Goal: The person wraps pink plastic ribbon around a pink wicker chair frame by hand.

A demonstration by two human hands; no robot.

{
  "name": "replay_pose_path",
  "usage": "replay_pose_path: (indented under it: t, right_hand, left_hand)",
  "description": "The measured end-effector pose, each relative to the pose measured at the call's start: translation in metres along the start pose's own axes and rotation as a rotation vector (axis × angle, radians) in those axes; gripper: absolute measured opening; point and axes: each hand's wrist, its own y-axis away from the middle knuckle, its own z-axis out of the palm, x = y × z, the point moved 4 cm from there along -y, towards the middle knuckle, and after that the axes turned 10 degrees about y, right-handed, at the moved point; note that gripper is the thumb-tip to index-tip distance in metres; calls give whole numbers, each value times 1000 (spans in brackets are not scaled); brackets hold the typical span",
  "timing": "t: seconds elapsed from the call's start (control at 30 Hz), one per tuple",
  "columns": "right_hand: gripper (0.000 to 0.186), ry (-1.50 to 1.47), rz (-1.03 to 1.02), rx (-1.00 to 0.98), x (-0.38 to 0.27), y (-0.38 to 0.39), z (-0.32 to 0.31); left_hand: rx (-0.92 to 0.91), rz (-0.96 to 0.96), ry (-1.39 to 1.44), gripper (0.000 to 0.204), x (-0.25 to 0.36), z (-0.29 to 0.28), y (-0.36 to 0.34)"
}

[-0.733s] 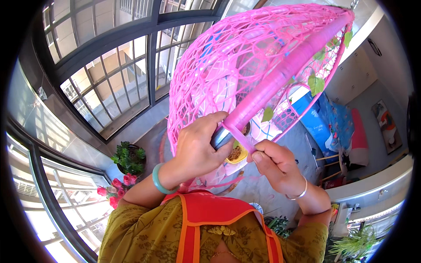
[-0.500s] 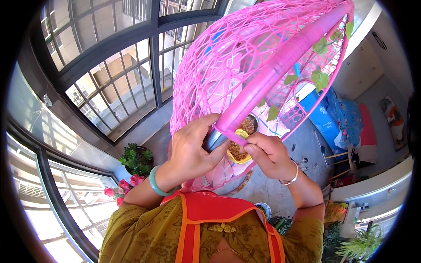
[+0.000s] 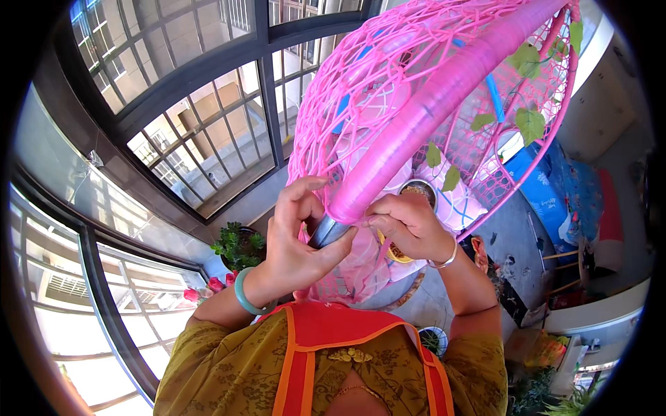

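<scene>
A thick pole (image 3: 427,125) wrapped in glossy pink strip slants from the upper right to just before my chest. Its lower end is bare, shiny metal tube (image 3: 325,234). My left hand (image 3: 295,229) curls round this bare end, thumb along its near side and fingers behind, partly hidden. Close against the wrapping's lower edge, my right hand (image 3: 409,225) pinches a pink plastic ribbon (image 3: 383,248) between thumb and fingers. A short length of it dangles below that hand. Beyond the pole bulges pink woven cord netting (image 3: 354,93), shaped like a hanging basket chair.
Green vine leaves (image 3: 530,125) trail along the chair's pink rim. Beneath the pole stands a yellow container (image 3: 398,254) of brown bits. On the left are barred windows (image 3: 201,139), a potted plant (image 3: 238,243) and red roses (image 3: 216,284). Blue patterned cloth (image 3: 548,201) lies at the right.
My right hand has drawn up and left, closer to the pole, and the ribbon stretched across to it is shorter. The left hand's fingers have shifted on the tube. The view has swung slightly.
</scene>
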Motion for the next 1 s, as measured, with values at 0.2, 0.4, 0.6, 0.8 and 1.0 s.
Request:
replay_pose_path:
  t: [0.2,0.4,0.6,0.8,1.0]
  right_hand:
    - [10,-76,-85,83,9,-7,10]
    - [10,-232,-15,103,17,-11,26]
    - [10,-474,127,210,26,-5,50]
    - [11,-399,105,243,39,-4,52]
    - [11,-315,206,-22,39,-15,37]
  left_hand:
    - [81,-79,59,47,-6,-1,6]
    - [94,-39,56,32,-2,-5,11]
    - [-20,160,27,7,6,-12,5]
    - [134,-197,356,9,-4,-10,15]
    - [116,-183,401,17,-10,-11,11]
